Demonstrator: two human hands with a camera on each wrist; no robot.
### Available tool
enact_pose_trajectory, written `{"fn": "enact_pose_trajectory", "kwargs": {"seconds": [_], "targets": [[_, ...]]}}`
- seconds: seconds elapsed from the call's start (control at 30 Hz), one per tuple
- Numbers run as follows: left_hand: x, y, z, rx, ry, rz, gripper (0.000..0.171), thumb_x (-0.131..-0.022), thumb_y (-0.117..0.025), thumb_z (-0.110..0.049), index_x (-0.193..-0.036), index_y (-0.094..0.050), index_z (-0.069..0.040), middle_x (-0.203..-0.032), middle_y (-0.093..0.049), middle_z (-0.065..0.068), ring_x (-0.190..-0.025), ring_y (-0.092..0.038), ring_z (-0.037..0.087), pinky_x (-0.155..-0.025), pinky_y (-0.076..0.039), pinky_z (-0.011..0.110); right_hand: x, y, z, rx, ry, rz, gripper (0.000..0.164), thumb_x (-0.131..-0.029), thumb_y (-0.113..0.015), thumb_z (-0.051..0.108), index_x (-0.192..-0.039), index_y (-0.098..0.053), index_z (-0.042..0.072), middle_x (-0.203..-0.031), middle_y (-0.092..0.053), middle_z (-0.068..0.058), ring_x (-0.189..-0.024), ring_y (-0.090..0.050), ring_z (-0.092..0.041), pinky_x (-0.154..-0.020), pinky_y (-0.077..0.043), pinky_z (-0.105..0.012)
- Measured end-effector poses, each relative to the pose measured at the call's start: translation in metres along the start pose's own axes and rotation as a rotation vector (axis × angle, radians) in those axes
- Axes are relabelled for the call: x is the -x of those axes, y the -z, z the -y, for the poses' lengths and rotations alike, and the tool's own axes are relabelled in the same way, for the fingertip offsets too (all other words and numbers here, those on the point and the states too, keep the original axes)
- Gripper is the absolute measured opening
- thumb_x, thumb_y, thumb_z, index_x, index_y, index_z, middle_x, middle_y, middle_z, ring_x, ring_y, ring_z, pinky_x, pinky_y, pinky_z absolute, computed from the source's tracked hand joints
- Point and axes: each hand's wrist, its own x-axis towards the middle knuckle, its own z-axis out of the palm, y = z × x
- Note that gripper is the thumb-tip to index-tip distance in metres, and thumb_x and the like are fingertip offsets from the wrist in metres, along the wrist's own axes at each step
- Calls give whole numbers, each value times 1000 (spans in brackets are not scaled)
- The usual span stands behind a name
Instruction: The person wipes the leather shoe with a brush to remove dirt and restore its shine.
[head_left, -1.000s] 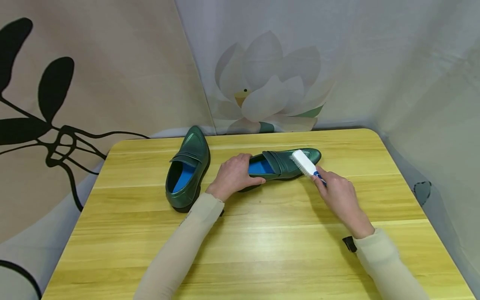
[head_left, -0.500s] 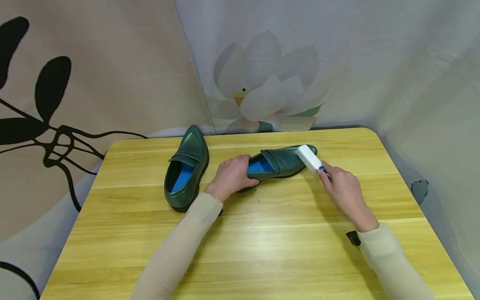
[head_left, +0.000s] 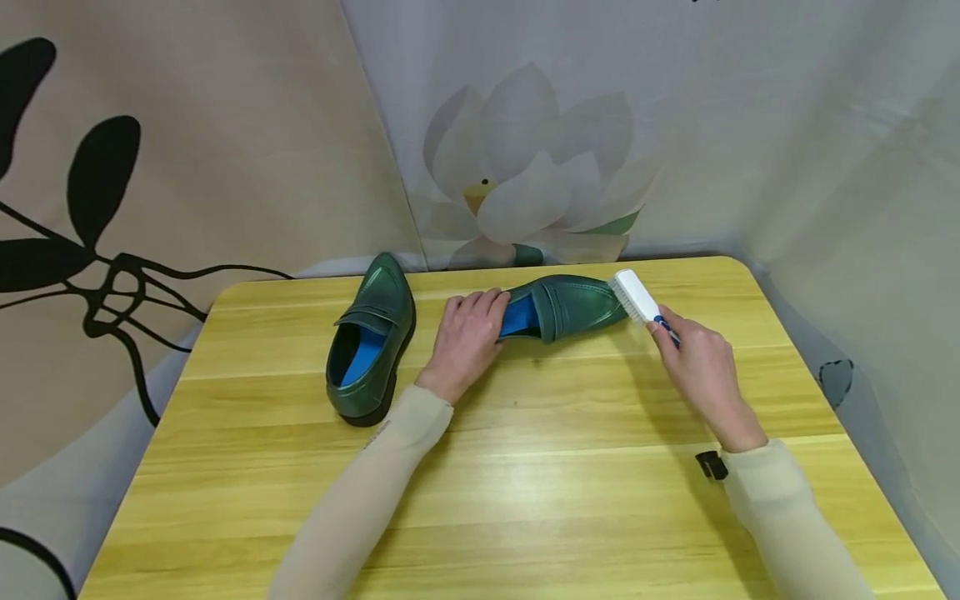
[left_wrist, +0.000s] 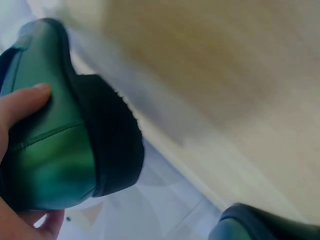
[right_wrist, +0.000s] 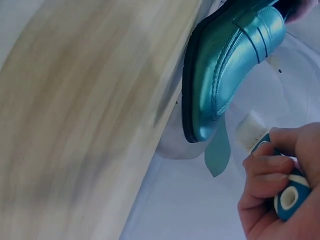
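A green loafer (head_left: pixel 581 308) with a blue insole lies sideways on the table, its toe to the right. My left hand (head_left: pixel 465 342) grips it around the heel; in the left wrist view the thumb presses the side of the heel counter. My right hand (head_left: pixel 702 367) holds a white brush (head_left: pixel 636 293) by its blue handle. The bristles are right at the loafer's toe in the head view; the right wrist view shows a gap between the bristles (right_wrist: pixel 251 130) and the toe (right_wrist: pixel 202 127). The matching loafer (head_left: pixel 382 321) stands to the left, toe pointing away.
The wooden table (head_left: pixel 480 517) ends just behind the shoes, against a hanging cloth (head_left: pixel 675 150) with a printed flower. The standing loafer is close to the left wrist. A black strap piece (head_left: pixel 711 465) sits at the right cuff.
The brush has moved right along the loafer from its upper to the toe tip. My left hand has turned the loafer, tipping its top more toward me.
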Motion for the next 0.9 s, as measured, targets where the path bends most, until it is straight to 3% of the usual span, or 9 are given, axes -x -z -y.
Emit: {"fn": "enact_pose_trajectory", "kwargs": {"seconds": [0.13,0.4,0.6,0.9], "targets": [[4,-10,1,-10,-3,-44,75,-78,-93,-34,-140,-61,-6,-137,-65,11,-122,-63,28,-95,-48,45,-5,-2,-5,-7,-32,-1,43,-107,-61,23,-136,-63,-8,-109,-70,-33,-51,-46,-24,-44,-33,-35],[11,-13,0,11,3,-34,82,-77,-93,-37,-143,-56,-4,-140,-61,13,-125,-60,32,-98,-48,48,-14,-10,-4,4,-42,-1,43,-107,-60,23,-135,-62,-9,-113,-70,-33,-67,-61,-36,-53,-43,-46],[15,-10,-2,29,6,11,90,-75,-95,-38,-145,-52,-3,-145,-56,15,-129,-56,34,-102,-47,49,-20,-22,16,25,5,11,44,-106,-62,22,-135,-61,-11,-113,-69,-34,-78,-69,-44,-60,-51,-57],[17,-8,-4,33,19,43,90,-75,-95,-37,-146,-50,-4,-147,-54,16,-130,-54,35,-104,-47,50,-29,-41,55,-58,67,57,44,-106,-63,23,-136,-62,-9,-114,-71,-31,-69,-65,-36,-56,-50,-50]]}}
